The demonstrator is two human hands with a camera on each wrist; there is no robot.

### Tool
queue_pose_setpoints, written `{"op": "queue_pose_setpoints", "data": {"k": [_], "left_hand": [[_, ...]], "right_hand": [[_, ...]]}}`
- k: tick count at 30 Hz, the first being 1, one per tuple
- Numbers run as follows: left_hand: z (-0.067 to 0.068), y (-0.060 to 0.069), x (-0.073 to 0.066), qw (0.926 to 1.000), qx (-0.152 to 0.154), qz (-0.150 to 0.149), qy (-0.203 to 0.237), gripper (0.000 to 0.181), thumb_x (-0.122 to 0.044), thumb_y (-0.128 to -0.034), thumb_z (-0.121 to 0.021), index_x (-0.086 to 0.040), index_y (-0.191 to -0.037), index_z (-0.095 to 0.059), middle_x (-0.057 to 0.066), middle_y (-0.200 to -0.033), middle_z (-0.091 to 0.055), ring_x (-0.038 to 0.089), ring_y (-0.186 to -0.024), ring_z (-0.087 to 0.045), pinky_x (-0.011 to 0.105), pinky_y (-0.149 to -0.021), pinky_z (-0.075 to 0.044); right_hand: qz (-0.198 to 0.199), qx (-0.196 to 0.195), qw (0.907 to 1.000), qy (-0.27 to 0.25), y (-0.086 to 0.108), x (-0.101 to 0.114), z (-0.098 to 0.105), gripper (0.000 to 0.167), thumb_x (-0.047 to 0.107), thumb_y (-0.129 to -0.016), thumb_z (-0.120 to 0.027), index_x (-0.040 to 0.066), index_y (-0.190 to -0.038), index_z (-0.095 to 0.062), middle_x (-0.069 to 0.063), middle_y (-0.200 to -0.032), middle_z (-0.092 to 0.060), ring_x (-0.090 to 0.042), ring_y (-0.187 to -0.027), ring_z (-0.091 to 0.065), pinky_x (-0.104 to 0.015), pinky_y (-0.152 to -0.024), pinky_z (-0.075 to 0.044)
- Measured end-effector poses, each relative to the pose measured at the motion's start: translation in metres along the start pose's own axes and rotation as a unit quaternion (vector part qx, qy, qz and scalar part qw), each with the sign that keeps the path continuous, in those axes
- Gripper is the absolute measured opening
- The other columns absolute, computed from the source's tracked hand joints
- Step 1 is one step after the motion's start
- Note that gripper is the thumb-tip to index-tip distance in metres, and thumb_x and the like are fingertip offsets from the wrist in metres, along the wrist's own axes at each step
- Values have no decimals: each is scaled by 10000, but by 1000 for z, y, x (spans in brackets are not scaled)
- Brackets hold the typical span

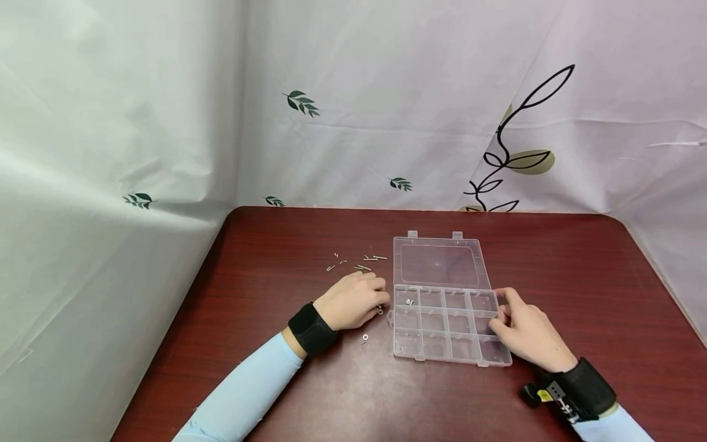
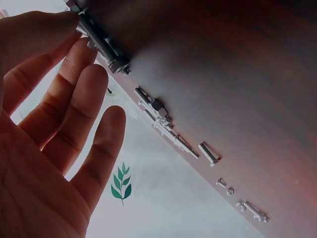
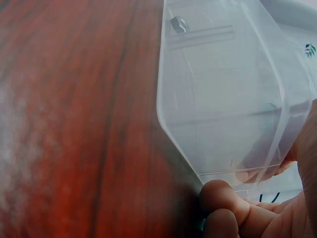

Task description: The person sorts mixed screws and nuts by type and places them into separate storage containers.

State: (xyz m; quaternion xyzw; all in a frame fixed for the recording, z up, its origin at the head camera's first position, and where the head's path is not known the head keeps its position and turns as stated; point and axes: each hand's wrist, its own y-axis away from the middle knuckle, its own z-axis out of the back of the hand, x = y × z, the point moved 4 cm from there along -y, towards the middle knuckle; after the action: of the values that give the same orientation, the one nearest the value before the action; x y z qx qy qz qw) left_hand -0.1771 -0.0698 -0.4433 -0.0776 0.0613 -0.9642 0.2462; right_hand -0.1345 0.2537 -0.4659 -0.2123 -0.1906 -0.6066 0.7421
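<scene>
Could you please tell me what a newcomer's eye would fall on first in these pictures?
Probably the clear, divided plastic box, standing open right of centre on the red-brown table, its right side held by the right hand. Next, the small metal screws scattered beyond the left hand, left of the box's lid. Behind, at upper right, a bold plant drawing marks the pale cloth.

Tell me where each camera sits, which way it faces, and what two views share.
Head: head-worn, facing forward and down at the table and clear box; left hand, right hand and sleeves show.
Left wrist: wrist-worn, facing past the left fingers to screws and patterned backdrop.
Right wrist: wrist-worn, facing the clear box's side; right fingers show at lower right.
Head and right wrist share the clear box.
</scene>
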Motion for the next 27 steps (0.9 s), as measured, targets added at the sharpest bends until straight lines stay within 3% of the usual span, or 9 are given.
{"op": "queue_pose_setpoints", "data": {"k": [18, 27], "left_hand": [[-3, -3, -3, 9999, -146, -22, -56, 115, -130, -859, -689, -242, -885, -688, -74, -819, -535, 158, -807, -554, 286, -736, -452], [-3, -6, -3, 10000, -41, 22, -13, 131, -116, -842, -644, -243, -865, -666, -91, -829, -550, 146, -823, -558, 284, -725, -441]], "right_hand": [[8, -45, 10000, 3, 1, -1, 0, 393, 61, -819, -640, 36, -1181, -489, 89, -647, -455, -18, -519, -387, -236, -530, -303], [-43, 26, 10000, -4, 0, -1, -1, 400, 69, -828, -634, 34, -1196, -482, 77, -659, -463, -27, -522, -393, -240, -533, -305]]}}
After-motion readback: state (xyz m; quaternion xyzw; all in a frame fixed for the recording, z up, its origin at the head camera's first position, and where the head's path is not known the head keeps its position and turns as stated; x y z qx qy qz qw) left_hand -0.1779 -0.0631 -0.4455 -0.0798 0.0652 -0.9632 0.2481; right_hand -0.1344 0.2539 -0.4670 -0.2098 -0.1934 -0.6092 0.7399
